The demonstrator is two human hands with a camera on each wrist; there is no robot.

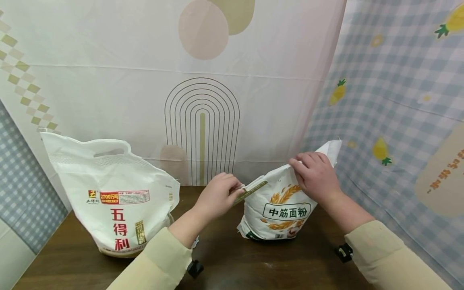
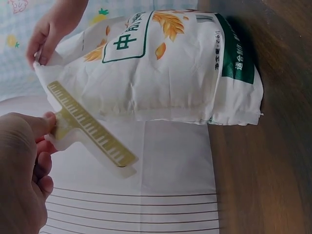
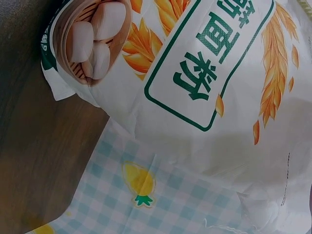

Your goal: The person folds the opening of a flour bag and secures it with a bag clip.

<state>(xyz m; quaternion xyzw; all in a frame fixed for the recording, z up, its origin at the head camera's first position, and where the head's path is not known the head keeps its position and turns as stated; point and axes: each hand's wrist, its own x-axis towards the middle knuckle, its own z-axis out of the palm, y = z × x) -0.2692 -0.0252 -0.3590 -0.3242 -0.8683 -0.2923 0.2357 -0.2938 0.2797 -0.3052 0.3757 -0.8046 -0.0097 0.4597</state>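
A white flour bag (image 1: 280,209) with green print and wheat pictures stands on the table, its top tilted up to the right. My right hand (image 1: 315,173) grips the bag's top edge near the right corner; the left wrist view shows this hand (image 2: 56,27) too. Between thumb and fingers, my left hand (image 2: 24,165) pinches a gold and white bag clip (image 2: 92,124). One end of the clip overlaps the bag's top left corner, while the other sticks out past its side. Whether it clamps the bag I cannot tell. The right wrist view shows the bag's printed front (image 3: 195,141).
A larger white flour bag (image 1: 119,177) with a handle slot and red lettering stands on the left of the brown wooden table (image 1: 235,266). Patterned cloth (image 1: 145,100) hangs behind the table, and checked cloth (image 1: 391,92) hangs at the right.
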